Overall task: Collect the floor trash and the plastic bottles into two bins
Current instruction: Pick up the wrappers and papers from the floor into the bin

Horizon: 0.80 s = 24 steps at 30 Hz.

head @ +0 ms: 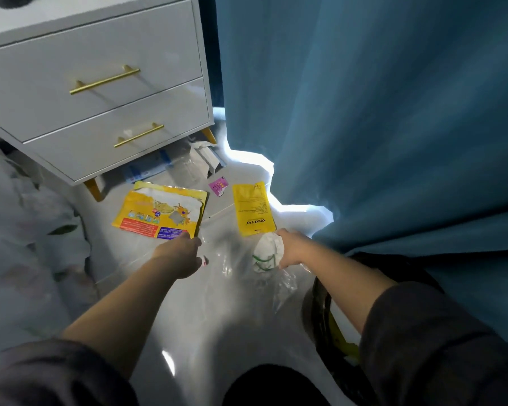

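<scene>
Head view: a blue curtain [393,112] was seen at right, a white drawer cabinet [94,83] at upper left. A large yellow packet [162,210] and a smaller yellow pouch [254,208] were laid flat on the floor between them. A crumpled white wad [266,252] was gripped by the right hand [291,249] just below the pouch. The left hand [182,254] was held at the packet's lower edge; its finger state could not be told.

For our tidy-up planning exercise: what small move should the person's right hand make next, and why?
Probably drop the crumpled white wad into the dark bin: the right hand grips it, and the bin sits just beside that arm.
</scene>
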Tool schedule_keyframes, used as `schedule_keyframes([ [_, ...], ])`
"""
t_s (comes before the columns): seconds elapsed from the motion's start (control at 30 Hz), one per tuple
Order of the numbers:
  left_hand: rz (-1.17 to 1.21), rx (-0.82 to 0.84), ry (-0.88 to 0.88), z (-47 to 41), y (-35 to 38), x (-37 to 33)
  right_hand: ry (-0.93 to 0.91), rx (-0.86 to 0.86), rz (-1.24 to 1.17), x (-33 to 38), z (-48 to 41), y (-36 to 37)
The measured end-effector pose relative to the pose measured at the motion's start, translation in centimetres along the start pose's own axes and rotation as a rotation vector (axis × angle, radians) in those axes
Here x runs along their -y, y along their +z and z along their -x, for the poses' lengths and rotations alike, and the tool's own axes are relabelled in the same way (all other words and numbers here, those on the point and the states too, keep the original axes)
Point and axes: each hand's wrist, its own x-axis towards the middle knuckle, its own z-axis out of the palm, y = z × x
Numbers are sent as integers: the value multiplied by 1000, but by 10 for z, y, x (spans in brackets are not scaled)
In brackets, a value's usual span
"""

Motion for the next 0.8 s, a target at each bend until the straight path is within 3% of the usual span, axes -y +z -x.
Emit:
schedule_keyframes([
  [0.4, 66, 15, 59, -60, 0, 17, 130, 29, -62, 8, 1, -16],
  [0.53, 62, 57, 55, -106, 33, 17, 194, 40, -137, 0, -52, 16],
  [0.67, 18, 51, 34, -137, 69, 31, 177, 24, -189, -46, -145, 99],
  [0.8, 25, 8, 37, -141, 94, 41, 266, -20, -230, -19, -103, 82],
])
